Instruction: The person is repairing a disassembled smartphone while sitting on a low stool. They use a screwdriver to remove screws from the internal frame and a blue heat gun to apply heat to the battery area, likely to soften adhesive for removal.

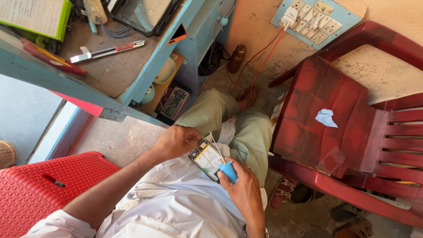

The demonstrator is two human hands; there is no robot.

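Note:
My left hand (175, 142) grips the top end of an opened phone (207, 159), whose back is off so its yellow battery and inner parts show. The phone rests above my lap, over my white shirt and beige trousers. My right hand (241, 190) holds a small blue tube or bottle (228, 171) against the phone's lower edge, with a thin pale tip (215, 145) pointing up across the phone.
A dark red plastic chair (352, 123) stands at the right with a scrap of blue-white paper (326, 118) on its seat. A blue wooden workbench (132, 83) with tools is at the upper left, a red plastic stool (39, 185) at the lower left, a wall socket board (313, 17) with red wires above.

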